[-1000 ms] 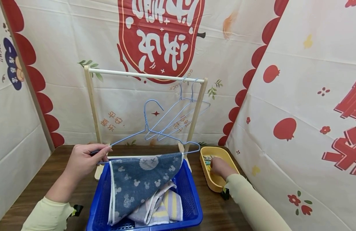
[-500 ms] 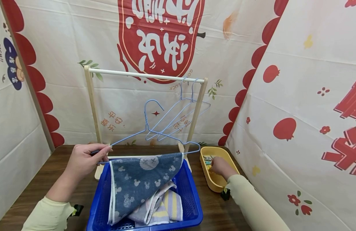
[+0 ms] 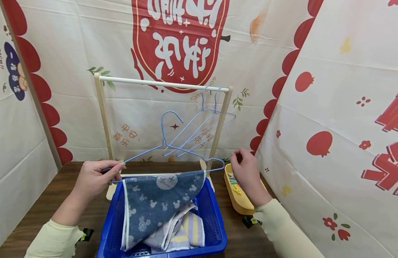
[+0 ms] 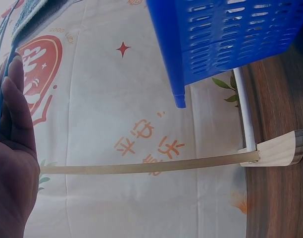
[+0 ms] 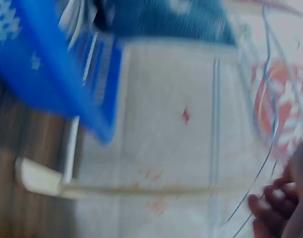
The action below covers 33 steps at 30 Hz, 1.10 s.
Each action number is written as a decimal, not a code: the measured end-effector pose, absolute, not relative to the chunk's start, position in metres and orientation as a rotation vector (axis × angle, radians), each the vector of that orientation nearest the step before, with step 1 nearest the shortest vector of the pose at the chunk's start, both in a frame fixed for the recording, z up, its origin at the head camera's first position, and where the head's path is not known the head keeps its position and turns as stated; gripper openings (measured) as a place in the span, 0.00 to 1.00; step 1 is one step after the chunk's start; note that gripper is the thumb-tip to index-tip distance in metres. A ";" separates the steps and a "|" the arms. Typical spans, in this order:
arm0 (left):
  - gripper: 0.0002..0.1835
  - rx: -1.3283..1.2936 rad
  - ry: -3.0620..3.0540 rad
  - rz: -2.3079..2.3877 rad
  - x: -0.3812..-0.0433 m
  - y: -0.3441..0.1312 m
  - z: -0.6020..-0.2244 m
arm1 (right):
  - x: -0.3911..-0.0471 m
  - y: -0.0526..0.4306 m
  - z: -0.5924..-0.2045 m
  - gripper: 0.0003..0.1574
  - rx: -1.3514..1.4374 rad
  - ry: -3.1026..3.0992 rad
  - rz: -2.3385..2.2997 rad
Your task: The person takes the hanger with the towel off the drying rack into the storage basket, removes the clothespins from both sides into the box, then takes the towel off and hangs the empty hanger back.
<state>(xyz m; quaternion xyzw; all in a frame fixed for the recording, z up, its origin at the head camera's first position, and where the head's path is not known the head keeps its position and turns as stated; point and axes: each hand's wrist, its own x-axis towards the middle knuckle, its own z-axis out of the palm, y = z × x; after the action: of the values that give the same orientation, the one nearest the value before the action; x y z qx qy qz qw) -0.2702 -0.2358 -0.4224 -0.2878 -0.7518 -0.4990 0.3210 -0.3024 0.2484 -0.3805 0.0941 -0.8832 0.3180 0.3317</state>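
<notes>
My left hand [image 3: 97,177] grips the left end of a blue wire clothes hanger [image 3: 164,141], held up over a blue basket [image 3: 216,218]. A dark blue towel [image 3: 153,204] with pale mouse-head prints drapes over the hanger's lower bar and droops into the basket. In the left wrist view, the fingers [image 4: 15,94] curl around the blue wire. Above a yellow tray [image 3: 239,206], right of the hanger, is my right hand [image 3: 248,173]. Its fingers are bent with the tips together; I cannot tell whether they hold anything. Several small clothespins [image 3: 236,189] lie in the tray.
Behind the basket stands a wooden rack [image 3: 103,118] with a white top rail [image 3: 163,84]. Two blue hangers [image 3: 203,111] hang at the rail's right end. A striped cloth [image 3: 186,233] lies in the basket. Printed fabric walls [image 3: 315,118] enclose the table at the back and sides.
My right hand has risen out of the yellow tray and now hovers over it, turned toward the hanger. The left hand, hanger and towel have stayed in place.
</notes>
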 end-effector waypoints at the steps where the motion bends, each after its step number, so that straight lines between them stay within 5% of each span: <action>1: 0.12 -0.757 -1.975 -1.312 -0.270 -0.236 -0.423 | -0.297 0.241 -0.377 0.06 0.315 -2.236 0.839; 14: 0.10 -0.760 -1.988 -1.301 -0.269 -0.236 -0.422 | -0.263 0.142 -0.370 0.13 1.142 -2.158 0.701; 23: 0.11 -0.760 -1.987 -1.303 -0.269 -0.234 -0.421 | -0.271 0.105 -0.379 0.17 1.231 -2.331 0.462; 33: 0.11 -0.753 -1.985 -1.301 -0.268 -0.233 -0.418 | -0.276 0.099 -0.386 0.07 1.220 -2.341 0.472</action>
<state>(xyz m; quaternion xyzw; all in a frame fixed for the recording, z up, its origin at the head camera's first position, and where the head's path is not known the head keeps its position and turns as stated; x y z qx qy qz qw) -0.2682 -0.2329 -0.4185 -0.2865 -0.7552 -0.4951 0.3202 -0.2761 0.0994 -0.3857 0.4431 -0.8499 0.1713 0.2281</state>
